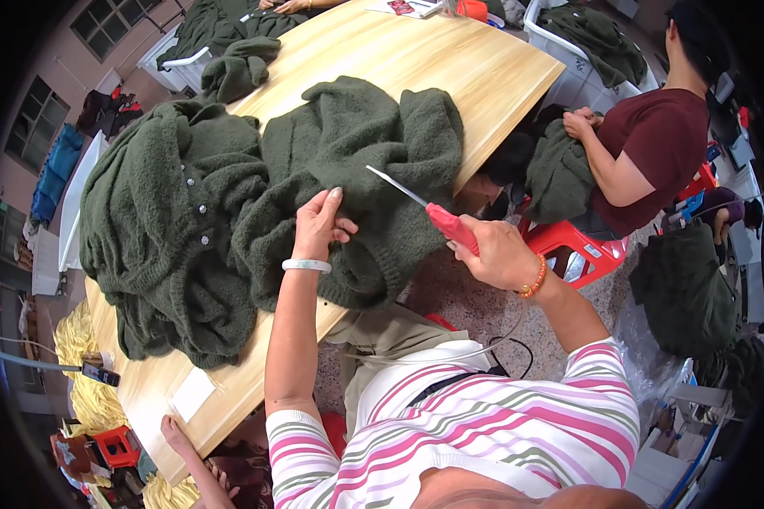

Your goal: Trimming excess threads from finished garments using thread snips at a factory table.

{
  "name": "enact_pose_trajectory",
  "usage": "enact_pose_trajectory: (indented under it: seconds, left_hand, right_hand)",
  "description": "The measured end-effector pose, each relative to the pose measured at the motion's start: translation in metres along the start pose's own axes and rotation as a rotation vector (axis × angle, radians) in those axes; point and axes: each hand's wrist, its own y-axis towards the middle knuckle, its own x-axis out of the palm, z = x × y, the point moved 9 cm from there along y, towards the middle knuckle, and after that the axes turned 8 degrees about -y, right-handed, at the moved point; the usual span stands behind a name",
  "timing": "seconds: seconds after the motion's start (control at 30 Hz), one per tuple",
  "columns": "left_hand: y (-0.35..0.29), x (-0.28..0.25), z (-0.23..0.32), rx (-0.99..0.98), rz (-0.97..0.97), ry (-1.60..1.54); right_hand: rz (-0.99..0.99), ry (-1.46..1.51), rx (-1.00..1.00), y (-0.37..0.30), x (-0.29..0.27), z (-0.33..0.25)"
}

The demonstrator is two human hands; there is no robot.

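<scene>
A dark green knitted garment lies bunched on the pale wooden table in front of me. Over its near part is my left hand, fingers curled and closed; whatever they may pinch is too small to make out. My right hand grips a red-handled tool with a slim pale metal tip. That tip points up and left, over the garment. Left of it, a heap of dark green knitwear shows a row of shiny buttons.
The wooden table reaches away from me. A seated person at right handles green knitwear beside a red stool. White bins hold more garments. A thin cable loops by my lap. Another person's hand touches the table's near-left edge.
</scene>
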Motion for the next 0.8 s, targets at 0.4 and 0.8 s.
enact_pose_trajectory:
  seconds: [0.4, 0.8]
  left_hand:
    - [0.001, -0.016, -0.020, -0.021, -0.050, 0.133]
    - [-0.036, -0.006, 0.001, 0.000, 0.176, -0.097]
  right_hand:
    - [-0.089, 0.067, -0.023, -0.003, 0.018, 0.008]
    - [-0.174, 0.025, -0.170, -0.015, 0.017, 0.000]
